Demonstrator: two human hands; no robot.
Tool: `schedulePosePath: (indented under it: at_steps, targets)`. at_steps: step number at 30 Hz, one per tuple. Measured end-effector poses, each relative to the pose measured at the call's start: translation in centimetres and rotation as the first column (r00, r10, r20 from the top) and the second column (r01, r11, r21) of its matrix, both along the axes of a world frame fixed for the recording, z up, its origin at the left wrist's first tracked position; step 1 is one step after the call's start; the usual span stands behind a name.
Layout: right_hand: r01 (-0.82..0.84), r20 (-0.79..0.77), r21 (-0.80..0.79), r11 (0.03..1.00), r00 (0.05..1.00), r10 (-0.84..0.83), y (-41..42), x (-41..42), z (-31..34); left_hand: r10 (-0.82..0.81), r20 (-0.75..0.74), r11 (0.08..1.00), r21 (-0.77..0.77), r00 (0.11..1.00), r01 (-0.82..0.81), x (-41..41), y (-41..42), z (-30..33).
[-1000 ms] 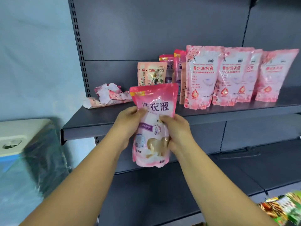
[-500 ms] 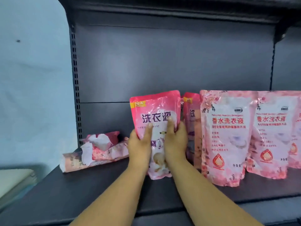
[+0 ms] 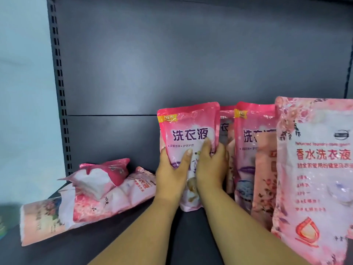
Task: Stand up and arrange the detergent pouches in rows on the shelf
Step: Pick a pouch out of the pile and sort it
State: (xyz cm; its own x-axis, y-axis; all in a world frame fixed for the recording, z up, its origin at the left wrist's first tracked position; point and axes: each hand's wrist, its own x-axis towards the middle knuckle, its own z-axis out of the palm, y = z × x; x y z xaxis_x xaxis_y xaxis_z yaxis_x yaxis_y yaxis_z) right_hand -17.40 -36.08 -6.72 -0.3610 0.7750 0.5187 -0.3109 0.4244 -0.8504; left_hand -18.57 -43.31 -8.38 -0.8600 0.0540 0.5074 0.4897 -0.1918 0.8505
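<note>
A bright pink detergent pouch with purple characters stands upright on the dark shelf, near the back panel. My left hand grips its left edge and my right hand grips its right edge, thumbs across the front. Right of it stand a matching pink pouch, a peach floral pouch and a large pale pink pouch at the front. A further pouch shows partly behind them. Several pouches lie flat in a pile at the left.
The slotted upright post marks the shelf's left end, with a pale wall beyond it. Bare shelf surface lies between the flat pile and my arms. The grey back panel rises behind everything.
Both hands carried the pink pouch up from below the shelf edge and set it upright at the back. The camera moved closer to the shelf.
</note>
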Motion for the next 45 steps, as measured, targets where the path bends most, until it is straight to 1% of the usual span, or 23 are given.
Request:
schedulePosePath:
  at_steps: [2,5,7,9,12,15,17,19,21,22,24,27,29,32,35,37,38,39,40,41,42,43,45]
  targets:
    - [-0.02,0.011,-0.031,0.999,1.0,0.021,-0.1,-0.4,0.2,0.038,-0.033,0.999,0.015,0.999,-0.038,-0.4,0.1,0.2]
    - [-0.113,0.08,-0.15,0.982,0.989,0.126,-0.5,-0.8,0.7,0.047,-0.053,0.999,0.03,0.998,-0.045,-0.9,-0.3,0.8]
    - [-0.178,0.067,-0.19,0.966,0.979,0.193,-0.9,-1.0,0.9,0.013,-0.06,1.0,0.003,0.998,-0.012,-1.5,-0.8,0.9]
    - [-0.199,0.047,-0.203,0.959,0.976,0.213,-1.1,-1.4,0.8,-0.022,-0.047,1.0,0.002,0.999,0.023,-1.8,-1.3,0.8]
    - [-0.217,0.043,-0.231,0.948,0.972,0.233,-1.4,-1.6,0.9,0.001,-0.054,1.0,0.001,0.999,-0.001,-2.1,-1.5,0.8]
    - [-0.271,0.045,-0.27,0.924,0.955,0.293,-1.2,-2.0,0.9,0.03,-0.038,1.0,0.001,0.999,-0.03,-2.3,-1.5,0.7]
    - [-0.282,0.04,-0.24,0.929,0.953,0.299,-1.1,-1.9,0.8,0.115,-0.092,0.99,-0.071,0.989,-0.121,-2.2,-1.7,0.5]
    - [-0.211,0.055,-0.122,0.97,0.974,0.219,-1.4,-1.3,0.6,0.226,-0.197,0.955,-0.151,0.954,-0.257,-1.8,-1.7,0.3]
    - [-0.152,0.021,-0.036,0.988,0.988,0.153,-1.5,-0.6,0.5,0.25,-0.25,0.943,-0.155,0.936,-0.293,-1.2,-1.7,0.2]
    - [-0.147,-0.003,-0.036,0.988,0.989,0.147,-1.4,-0.3,0.5,0.234,-0.254,0.949,-0.15,0.938,-0.277,-0.9,-1.7,0.3]
    - [-0.169,-0.052,-0.079,0.982,0.985,0.166,-1.1,0.3,0.5,0.151,-0.227,0.974,-0.129,0.962,-0.184,-0.6,-1.7,0.2]
    - [-0.148,-0.057,-0.092,0.985,0.988,0.143,-1.0,1.2,0.4,0.009,-0.115,0.997,-0.079,0.993,-0.018,-0.3,-1.4,-0.3]
    - [-0.125,-0.07,-0.071,0.99,0.99,0.12,-1.0,1.3,0.2,-0.036,-0.044,0.998,-0.061,0.998,0.033,-0.3,-1.0,-0.6]
    - [-0.076,-0.08,-0.057,0.996,0.994,0.071,-1.0,1.3,0.3,-0.03,0.009,0.998,-0.063,1.0,0.03,-0.2,-0.6,-0.4]
    - [-0.115,-0.07,-0.065,0.991,0.991,0.11,-1.2,1.8,0.5,-0.014,0.03,0.993,-0.12,0.999,0.017,0.3,-0.7,0.3]
    - [-0.153,0.013,-0.016,0.988,0.988,0.153,-1.3,2.3,-0.1,0.059,-0.003,0.977,-0.205,0.998,-0.059,0.6,-1.8,0.7]
    - [-0.163,0.058,0.015,0.987,0.985,0.162,-1.3,2.5,-0.4,0.103,-0.063,0.963,-0.244,0.993,-0.116,0.6,-2.9,1.1]
    - [-0.163,0.093,0.039,0.986,0.983,0.159,-1.4,2.9,-0.5,0.148,-0.178,0.927,-0.319,0.973,-0.199,0.4,-4.5,1.7]
    - [-0.147,0.115,0.059,0.987,0.983,0.14,-1.4,3.1,-0.6,0.183,-0.332,0.848,-0.423,0.926,-0.319,0.0,-6.2,2.3]
    - [-0.118,0.134,0.086,0.989,0.985,0.106,-1.7,3.6,-0.5,0.195,-0.458,0.734,-0.518,0.867,-0.439,-0.5,-8.2,2.7]
    - [-0.081,0.134,0.125,0.989,0.989,0.064,-1.9,4.0,-0.5,0.205,-0.523,0.603,-0.598,0.827,-0.528,-0.9,-10.2,3.1]
    - [-0.05,0.121,0.178,0.983,0.992,0.028,-2.3,4.5,-0.3,0.232,-0.528,0.453,-0.685,0.817,-0.571,-1.0,-11.9,3.4]
    - [-0.025,0.093,0.283,0.959,0.996,-0.002,-3.2,5.2,-0.5,0.303,-0.462,0.11,-0.852,0.834,-0.512,-0.8,-13.6,3.6]
